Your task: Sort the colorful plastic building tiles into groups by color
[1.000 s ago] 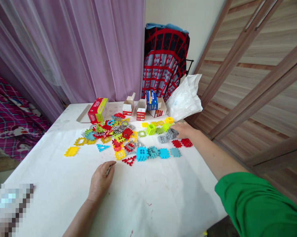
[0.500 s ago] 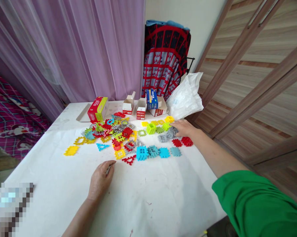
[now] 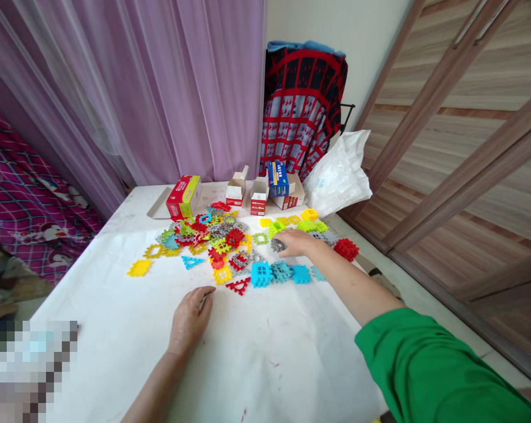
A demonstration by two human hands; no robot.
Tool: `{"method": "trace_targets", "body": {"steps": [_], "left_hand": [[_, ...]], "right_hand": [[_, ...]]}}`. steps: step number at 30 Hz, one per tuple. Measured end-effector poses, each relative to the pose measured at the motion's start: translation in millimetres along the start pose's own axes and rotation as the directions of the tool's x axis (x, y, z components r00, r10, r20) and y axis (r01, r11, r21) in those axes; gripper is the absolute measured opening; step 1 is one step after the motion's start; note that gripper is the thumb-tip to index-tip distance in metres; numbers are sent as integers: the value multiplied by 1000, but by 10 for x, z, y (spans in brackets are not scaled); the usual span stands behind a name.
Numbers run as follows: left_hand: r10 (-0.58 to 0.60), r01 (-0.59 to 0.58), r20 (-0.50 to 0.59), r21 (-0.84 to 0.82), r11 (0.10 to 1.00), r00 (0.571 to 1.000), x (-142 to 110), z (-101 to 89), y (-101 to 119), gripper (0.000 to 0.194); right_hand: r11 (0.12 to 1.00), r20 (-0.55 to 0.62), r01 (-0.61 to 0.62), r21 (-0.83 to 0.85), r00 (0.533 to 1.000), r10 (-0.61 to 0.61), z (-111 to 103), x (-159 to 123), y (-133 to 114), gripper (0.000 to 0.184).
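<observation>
My right hand (image 3: 295, 242) reaches over the far side of the table, its fingers closed on a grey toothed plastic building piece (image 3: 277, 246) and partly covering it. Just beyond are a lime green cube of such pieces (image 3: 276, 229) and flat lime pieces (image 3: 311, 225). Blue pieces, among them a bright blue cube (image 3: 261, 274), lie in a row nearer me. My left hand (image 3: 191, 317) rests on the white tabletop with fingers curled and thumb against the index finger; I see nothing in it. Close to its fingertips lies a red triangular piece (image 3: 239, 286).
A mixed heap of interlocking pieces (image 3: 207, 232) spreads left of centre. Behind stand a red and yellow box (image 3: 183, 197), small open boxes (image 3: 259, 195), a blue box (image 3: 278, 178) and a white plastic bag (image 3: 339, 173). A red stack (image 3: 346, 249) sits near the right edge.
My right hand has moved left from beside the grey pieces towards the lime cube, with a grey piece under its fingers. The left hand keeps its place; the view has shifted slightly.
</observation>
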State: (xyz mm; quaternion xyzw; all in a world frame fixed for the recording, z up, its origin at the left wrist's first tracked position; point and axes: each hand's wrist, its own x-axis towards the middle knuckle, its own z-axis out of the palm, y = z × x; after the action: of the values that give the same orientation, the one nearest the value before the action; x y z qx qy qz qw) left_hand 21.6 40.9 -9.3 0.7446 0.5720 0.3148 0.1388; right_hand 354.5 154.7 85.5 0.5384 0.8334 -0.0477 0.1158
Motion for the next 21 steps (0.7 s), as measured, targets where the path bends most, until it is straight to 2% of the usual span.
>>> {"method": "trace_targets", "body": {"steps": [8,12,14,16,19,21], "left_hand": [[-2,2,5,-4,1000,1000,9,-11,23,29],[1,-1,0,-4,1000,1000,7,-11,20,29],[1,-1,6,-4,1000,1000,8,-10,16,29],[-1,1,12,-6,1000,1000,10,-9,15,30],[-4,4,12,-6,1000,1000,15,-9,18,30],[-5,5,9,-2,1000,1000,15,-9,18,31]], "right_hand": [[998,55,-24,-54,998,27,39,51,-35,60],[1000,66,-5,-29,998,7,57,55,-43,66],[1000,39,5,6,999,-5,49,31,37,65],[999,-13,-13,29,1000,14,19,-20,183,55],[993,-56,-122,-4,991,121,-47,-145,459,42],[983,-36,-174,-60,984,172,-76,-243,603,40]]}}
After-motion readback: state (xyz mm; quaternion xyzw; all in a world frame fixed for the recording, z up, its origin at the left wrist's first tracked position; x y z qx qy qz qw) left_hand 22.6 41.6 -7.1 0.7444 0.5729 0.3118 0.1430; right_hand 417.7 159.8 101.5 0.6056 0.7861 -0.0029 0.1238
